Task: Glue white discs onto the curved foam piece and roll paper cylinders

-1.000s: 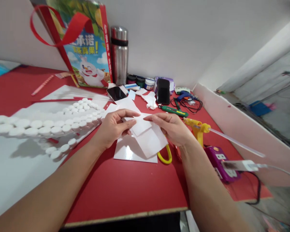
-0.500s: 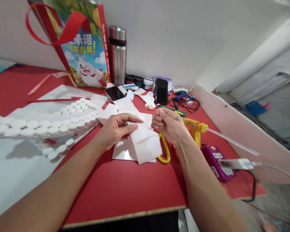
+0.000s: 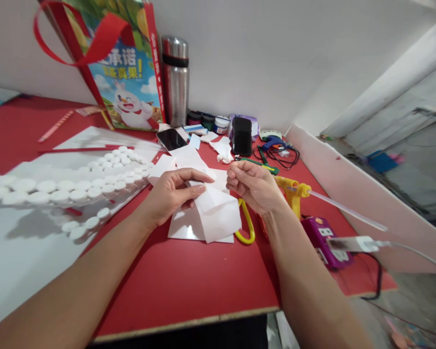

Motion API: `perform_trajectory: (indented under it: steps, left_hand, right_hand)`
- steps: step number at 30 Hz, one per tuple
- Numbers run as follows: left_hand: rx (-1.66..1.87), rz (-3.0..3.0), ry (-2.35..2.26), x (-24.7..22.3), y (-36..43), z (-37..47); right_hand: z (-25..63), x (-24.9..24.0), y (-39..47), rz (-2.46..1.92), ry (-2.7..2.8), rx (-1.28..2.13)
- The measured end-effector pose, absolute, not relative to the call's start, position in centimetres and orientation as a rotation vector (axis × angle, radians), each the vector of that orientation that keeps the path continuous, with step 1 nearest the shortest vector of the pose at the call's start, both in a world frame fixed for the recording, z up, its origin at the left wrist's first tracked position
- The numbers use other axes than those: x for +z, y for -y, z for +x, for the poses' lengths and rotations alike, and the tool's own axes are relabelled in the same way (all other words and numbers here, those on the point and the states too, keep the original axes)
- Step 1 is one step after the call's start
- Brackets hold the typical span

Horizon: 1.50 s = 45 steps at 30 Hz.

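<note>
Pinched between the thumb and fingers of my left hand [image 3: 174, 194] is a piece of white paper [image 3: 220, 213], folded or layered at its top and drooping to the right. Beneath it lies a glossy white sheet [image 3: 184, 230] on the red table. Just right of the paper, my right hand [image 3: 252, 186] is closed with thumb against index finger; whatever the fingers hold, if anything, is too small to make out. Yellow-handled scissors [image 3: 247, 228] lie partly under the paper, close to my right wrist. A yellow glue gun [image 3: 294, 194] with a clear stick sits behind that wrist.
White round discs [image 3: 65, 189] stand in rows on a white board [image 3: 32, 257] at left. A bag [image 3: 127, 72], a steel flask [image 3: 176, 82], paint jars [image 3: 208, 122] and two phones [image 3: 241, 136] line the back. A purple power socket [image 3: 325, 242] with a plug is at right.
The paper in my left hand has curled slightly, its lower right edge rising a little. My right hand's fingers have shifted slightly. The view has moved a touch.
</note>
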<state>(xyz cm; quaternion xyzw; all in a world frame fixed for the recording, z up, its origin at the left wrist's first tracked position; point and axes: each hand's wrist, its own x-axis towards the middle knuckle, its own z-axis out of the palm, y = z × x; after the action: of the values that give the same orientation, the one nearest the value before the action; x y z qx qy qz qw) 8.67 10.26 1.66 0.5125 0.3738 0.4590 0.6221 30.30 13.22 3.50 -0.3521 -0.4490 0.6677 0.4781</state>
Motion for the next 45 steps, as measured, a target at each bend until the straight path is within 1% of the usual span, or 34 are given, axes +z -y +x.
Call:
perform_trajectory:
  steps: [3, 6, 8, 11, 14, 18, 22, 27, 30, 34, 40, 45]
  left_hand:
    - [1.06, 1.165, -0.867, 1.7, -10.2, 8.7]
    - [1.091, 1.159, -0.875, 1.6, -10.3, 8.6]
    - [1.123, 1.159, -0.888, 1.5, -10.3, 8.5]
    - [1.177, 1.205, -0.958, 1.9, -10.2, 8.5]
    - [1.24, 1.324, -1.077, 2.6, -9.9, 8.5]
    - [1.307, 1.431, -1.19, 3.2, -9.7, 8.7]
    - [1.302, 1.299, -1.105, 2.7, -10.0, 8.6]
    - [1.249, 1.016, -0.928, 2.0, -10.7, 8.4]
    - [1.271, 0.974, -0.876, 2.0, -10.8, 8.5]
    - [1.238, 0.96, -0.833, 2.0, -10.7, 8.9]
    - [1.17, 1.098, -0.871, 0.6, -10.9, 8.9]
    - [1.19, 1.04, -0.841, 0.6, -11.0, 8.9]
  right_hand:
    - [30.4, 3.3, -13.5, -0.964, 1.052, 1.567]
    - [30.5, 3.3, -13.4, -1.083, 1.082, 1.366]
    - [30.4, 3.6, -13.2, -1.07, 1.193, 1.288]
    - [30.0, 4.0, -12.6, -1.028, 1.413, 1.383]
    - [29.4, 4.0, -12.0, -1.12, 1.605, 1.469]
    - [28.9, 3.8, -11.7, -1.189, 1.664, 1.509]
    - [29.3, 3.8, -11.6, -1.183, 1.676, 1.536]
    - [29.8, 3.7, -11.8, -1.127, 1.59, 1.677]
    - [29.8, 3.7, -12.0, -1.131, 1.558, 1.67]
    - [29.7, 3.8, -11.9, -1.2, 1.549, 1.567]
    - [29.5, 3.9, -11.8, -1.272, 1.6, 1.444]
    - [29.2, 3.7, -12.1, -1.25, 1.512, 1.499]
